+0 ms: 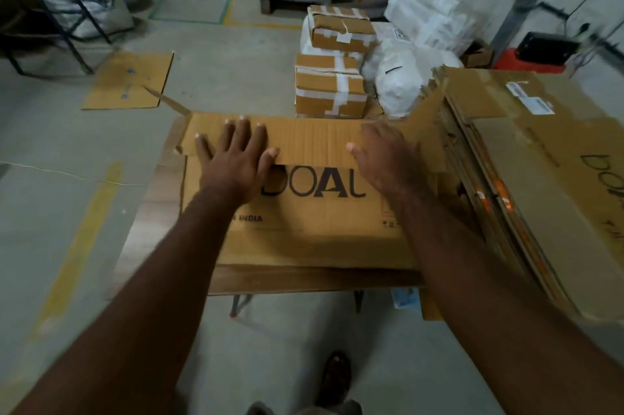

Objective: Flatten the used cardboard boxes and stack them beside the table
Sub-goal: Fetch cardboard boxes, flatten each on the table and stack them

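Left hand: the left hand (236, 152) lies palm down with fingers straight and spread, pressing on the folded-over far flap (304, 141) of the flattened box, near its left end.
Right hand: the right hand (385, 157) lies palm down on the same flap toward its right end, fingers fairly straight and holding nothing; the fingertips are blurred.
Hands: well apart from each other, 1 on each half of the flap, neither curled around anything.
Flattened box: a brown cardboard box (304, 232) printed "DOAL" in black lies flat on the table, its far flap folded back toward the near side over the main panel; a small side flap (169, 102) sticks up at the far left corner.
Table: a wooden table (304, 279) with thin metal legs; the box covers most of its top.
Stack: a stack of flattened boxes (526, 178) sits just right of the table, touching the box's right edge, its top sheet bearing a white label.
Floor: a loose cardboard sheet (130, 81) lies flat on the far left floor.
Far side: 2 taped cartons (332, 59) stand beyond the table, with white sacks (401, 76) to their right.
Near edge: a sandalled foot (334, 377) shows on the grey floor.
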